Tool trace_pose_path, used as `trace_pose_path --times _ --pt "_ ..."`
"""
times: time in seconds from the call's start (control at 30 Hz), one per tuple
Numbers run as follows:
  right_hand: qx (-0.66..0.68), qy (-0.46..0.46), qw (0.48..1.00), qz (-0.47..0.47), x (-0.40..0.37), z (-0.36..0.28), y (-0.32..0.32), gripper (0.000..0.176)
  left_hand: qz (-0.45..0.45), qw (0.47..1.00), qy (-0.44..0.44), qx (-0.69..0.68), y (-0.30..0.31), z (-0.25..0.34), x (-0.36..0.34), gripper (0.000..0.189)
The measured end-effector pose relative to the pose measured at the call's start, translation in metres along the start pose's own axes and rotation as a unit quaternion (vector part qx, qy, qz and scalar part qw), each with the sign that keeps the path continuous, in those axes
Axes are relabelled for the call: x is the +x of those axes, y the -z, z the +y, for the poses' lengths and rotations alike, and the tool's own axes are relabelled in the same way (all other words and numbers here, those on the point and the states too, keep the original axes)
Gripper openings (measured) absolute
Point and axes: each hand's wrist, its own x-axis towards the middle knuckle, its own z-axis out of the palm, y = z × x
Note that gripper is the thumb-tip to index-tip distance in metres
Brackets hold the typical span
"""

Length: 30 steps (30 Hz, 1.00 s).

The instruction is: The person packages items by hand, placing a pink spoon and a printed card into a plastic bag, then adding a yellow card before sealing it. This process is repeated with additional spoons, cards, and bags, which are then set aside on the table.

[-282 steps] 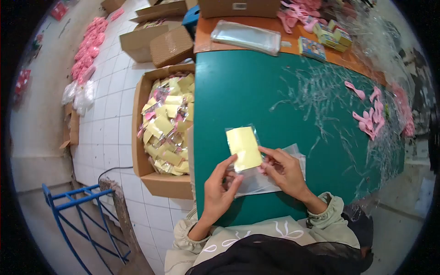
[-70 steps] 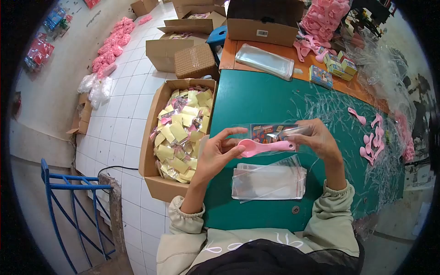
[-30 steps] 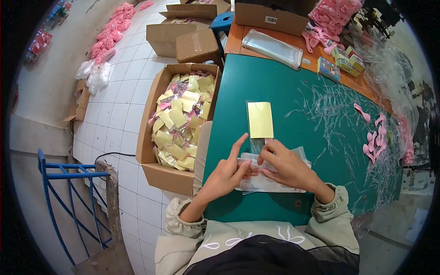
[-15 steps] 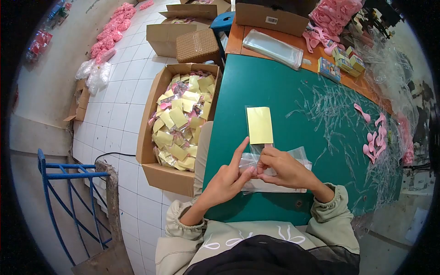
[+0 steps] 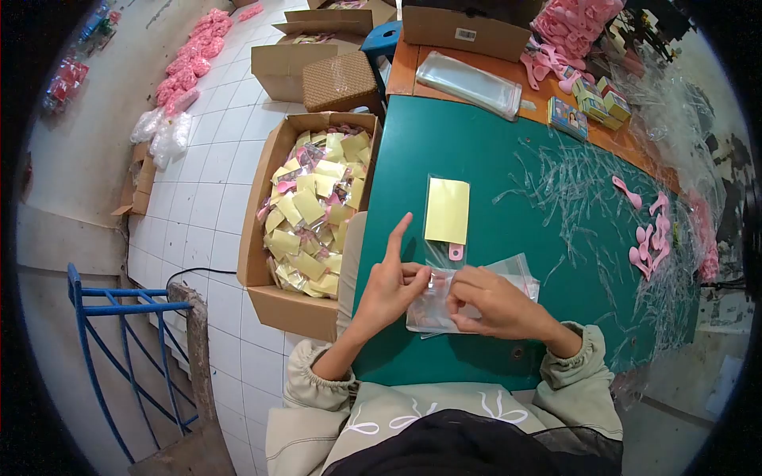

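Note:
A clear plastic bag (image 5: 435,254) lies on the green table, holding a yellow card (image 5: 447,211) and a pink piece with a hole in its end (image 5: 456,252). My left hand (image 5: 389,292) pinches the near end of this bag between thumb and curled fingers, its index finger stretched upward. Just to the right, my right hand (image 5: 498,303) has its fingers curled towards the thumb; whatever they grip, if anything, is hidden. Beneath both hands sits a stack of clear plastic bags (image 5: 425,317).
On my left stands a cardboard box (image 5: 274,305) full of packed yellow cards. Pink spoons (image 5: 651,242) and clear plastic strips (image 5: 571,194) lie on the table's right side. At the back are more clear bags (image 5: 468,83), small card packs (image 5: 567,117) and another carton (image 5: 468,36).
My right hand has moved slightly right, away from my left hand, uncovering the pink end in the bag. My left index finger has lifted off beside the card and points up.

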Motion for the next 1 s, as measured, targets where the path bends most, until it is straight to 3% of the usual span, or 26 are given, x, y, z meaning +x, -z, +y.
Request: trace_pose_path --times 0.13,0.3,0.43,0.63,0.93,1.0 --pt "-0.036 -0.044 0.998 0.025 0.001 0.006 0.005 0.018 -0.029 0.998 0.039 -0.03 0.002 0.007 -0.008 0.069" --pt "-0.08 -0.036 0.992 0.088 0.011 0.004 -0.011 0.021 -0.052 0.992 0.066 -0.097 0.0 0.005 -0.02 0.058" --pt "-0.091 -0.041 0.989 0.107 0.016 0.005 -0.02 0.023 -0.055 0.997 0.027 0.036 0.004 0.009 -0.024 0.059" --pt "-0.026 -0.041 0.996 0.077 0.015 0.007 -0.02 0.019 -0.046 0.998 -0.001 0.035 0.0 0.004 -0.03 0.058" --pt "-0.131 0.048 0.982 0.127 0.016 0.002 -0.023 0.024 -0.037 0.999 0.019 -0.003 -0.001 -0.002 0.0 0.065" --pt "-0.117 0.042 0.989 0.085 0.013 0.004 -0.021 0.024 -0.029 1.0 0.003 0.003 -0.002 -0.005 0.006 0.069"
